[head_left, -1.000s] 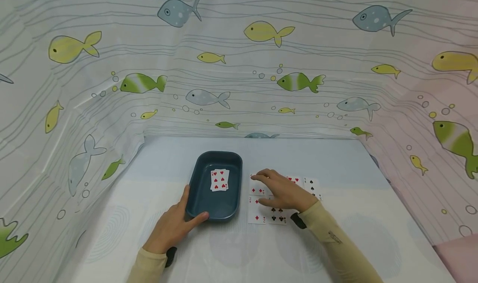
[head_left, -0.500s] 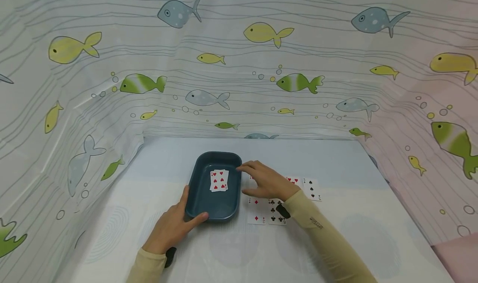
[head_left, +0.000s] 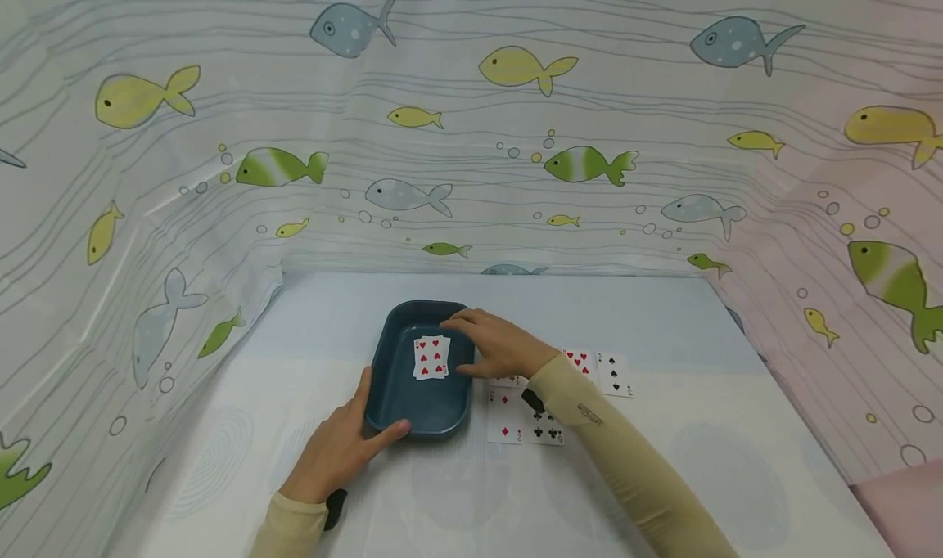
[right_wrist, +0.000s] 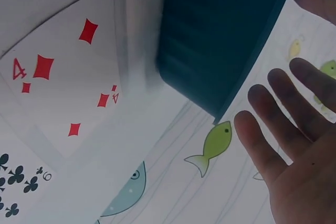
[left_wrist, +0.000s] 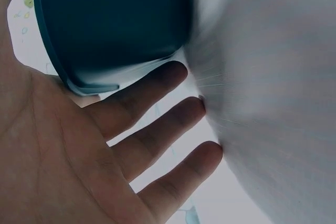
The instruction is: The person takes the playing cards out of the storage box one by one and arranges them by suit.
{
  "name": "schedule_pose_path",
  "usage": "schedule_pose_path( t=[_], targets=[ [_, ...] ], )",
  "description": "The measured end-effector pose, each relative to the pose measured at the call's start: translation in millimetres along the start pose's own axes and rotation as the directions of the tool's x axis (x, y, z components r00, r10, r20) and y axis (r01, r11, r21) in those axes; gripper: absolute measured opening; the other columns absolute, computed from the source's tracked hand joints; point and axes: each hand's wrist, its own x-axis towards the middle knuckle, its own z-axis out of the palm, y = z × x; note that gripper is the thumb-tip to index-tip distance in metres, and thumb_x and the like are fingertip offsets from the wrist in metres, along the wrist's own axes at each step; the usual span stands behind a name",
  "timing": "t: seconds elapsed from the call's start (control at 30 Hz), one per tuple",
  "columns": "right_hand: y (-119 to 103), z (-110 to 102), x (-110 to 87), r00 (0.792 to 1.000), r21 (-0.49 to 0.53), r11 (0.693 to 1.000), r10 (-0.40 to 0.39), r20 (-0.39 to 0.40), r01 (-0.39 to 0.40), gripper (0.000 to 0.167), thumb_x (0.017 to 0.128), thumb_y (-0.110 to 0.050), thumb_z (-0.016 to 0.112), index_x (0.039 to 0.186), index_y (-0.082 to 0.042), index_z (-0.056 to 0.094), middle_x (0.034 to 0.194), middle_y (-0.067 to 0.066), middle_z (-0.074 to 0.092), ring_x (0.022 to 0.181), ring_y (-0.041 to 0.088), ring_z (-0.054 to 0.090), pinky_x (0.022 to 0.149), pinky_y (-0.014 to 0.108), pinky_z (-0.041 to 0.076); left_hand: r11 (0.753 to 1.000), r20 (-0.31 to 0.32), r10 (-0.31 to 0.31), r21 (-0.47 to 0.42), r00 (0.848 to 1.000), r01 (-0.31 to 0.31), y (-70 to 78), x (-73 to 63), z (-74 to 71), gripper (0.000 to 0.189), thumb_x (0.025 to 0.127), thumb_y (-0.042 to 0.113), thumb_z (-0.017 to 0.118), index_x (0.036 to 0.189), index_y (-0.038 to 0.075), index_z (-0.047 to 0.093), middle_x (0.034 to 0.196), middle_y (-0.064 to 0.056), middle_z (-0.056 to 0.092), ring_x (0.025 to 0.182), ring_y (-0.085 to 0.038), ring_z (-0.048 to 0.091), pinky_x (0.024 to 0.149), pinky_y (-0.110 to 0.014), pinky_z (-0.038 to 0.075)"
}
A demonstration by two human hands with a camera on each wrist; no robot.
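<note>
A deep blue rectangular tray (head_left: 401, 402) stands on the table, holding a small stack of playing cards with the six of hearts (head_left: 431, 357) face up on top. My left hand (head_left: 339, 447) touches the tray's near left corner, thumb at the near rim; in the left wrist view its other fingers (left_wrist: 163, 137) are extended, tips down at the cloth. Over the tray's right rim hovers my right hand (head_left: 501, 345), fingers spread and nothing in its grasp, as the right wrist view also shows. Beneath it lies the four of diamonds (right_wrist: 65, 72), mostly hidden in the head view.
More face-up cards lie in rows right of the tray: the two of diamonds (head_left: 503, 419), a six of clubs (head_left: 545, 435), a hearts card (head_left: 579, 360) and a spades card (head_left: 614, 375). My right sleeve (head_left: 611, 443) crosses above some. Fish-patterned cloth (head_left: 479, 165) walls the table.
My right hand has moved left from above the cards to over the tray's right rim, uncovering the spades card. My left hand, the tray and its stack stay put.
</note>
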Motion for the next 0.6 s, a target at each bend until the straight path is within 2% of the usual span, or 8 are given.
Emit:
schedule_pose_path(
  t=[0.23, 0.6],
  targets=[
    [-2.2, 1.9, 16.7, 0.998, 0.057, 0.998, 0.014, 0.054, -0.017, 0.081, 0.087, -0.034, 0.082, 0.155, -0.017, 0.041, 0.151, 0.005, 0.044, 0.137, 0.018, 0.045, 0.112, 0.035, 0.039, 1.0, -0.002, -0.003, 0.0, 1.0, 0.003, -1.3, 0.2, 0.3, 0.113, 0.088, 0.077, 0.056, 0.164, 0.013, 0.004, 0.153, -0.03, 0.04, 0.133, -0.047, 0.048, 0.102, -0.064, 0.041],
    [-6.0, 10.2, 37.0, 0.993, 0.039, 0.999, 0.006, 0.119, -0.011, 0.084, 0.085, -0.029, 0.085, 0.155, -0.016, 0.042, 0.149, 0.006, 0.046, 0.128, 0.017, 0.053, 0.108, 0.034, 0.043, 1.0, -0.006, -0.002, -0.002, 1.0, 0.002, -1.0, -0.2, 0.2, 0.112, 0.088, 0.076, 0.056, 0.165, 0.013, 0.004, 0.155, -0.028, 0.038, 0.135, -0.048, 0.046, 0.103, -0.065, 0.04]
  ],
)
